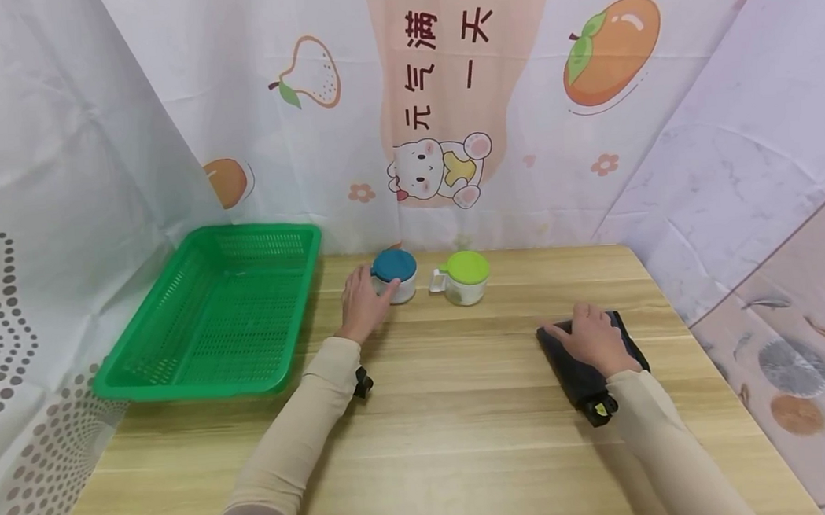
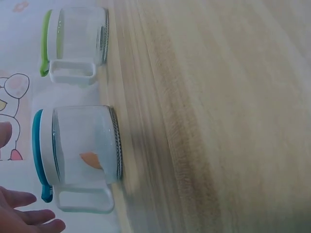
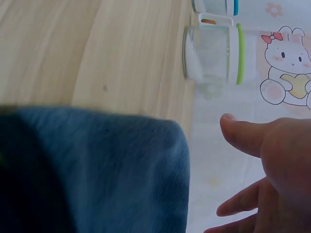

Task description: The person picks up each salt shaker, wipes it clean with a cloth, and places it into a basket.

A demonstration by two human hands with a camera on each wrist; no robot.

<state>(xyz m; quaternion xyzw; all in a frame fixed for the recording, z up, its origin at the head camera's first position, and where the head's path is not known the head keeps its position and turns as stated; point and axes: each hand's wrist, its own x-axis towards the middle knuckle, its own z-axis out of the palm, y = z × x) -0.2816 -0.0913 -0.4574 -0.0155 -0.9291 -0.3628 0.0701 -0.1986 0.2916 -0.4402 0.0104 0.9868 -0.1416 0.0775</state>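
Note:
A clear glass jar with a blue lid and white side handle (image 1: 395, 265) stands near the table's back edge. My left hand (image 1: 366, 306) is at its left side, thumb and fingers spread around the handle side. In the left wrist view, the fingers (image 2: 36, 216) appear apart from the jar's handle (image 2: 85, 200). To the right is a like jar with a green lid (image 1: 467, 268). Over a folded dark blue cloth (image 1: 567, 368) hovers my right hand (image 1: 591, 339), fingers spread; in the right wrist view a gap shows between thumb and cloth (image 3: 121, 165).
A green plastic basket (image 1: 197, 393) occupies the left part of the wooden table (image 1: 459, 444). Behind the jars hangs a printed curtain (image 1: 523, 203), reaching the table's back edge. More patterned cloth hangs at the left and right sides.

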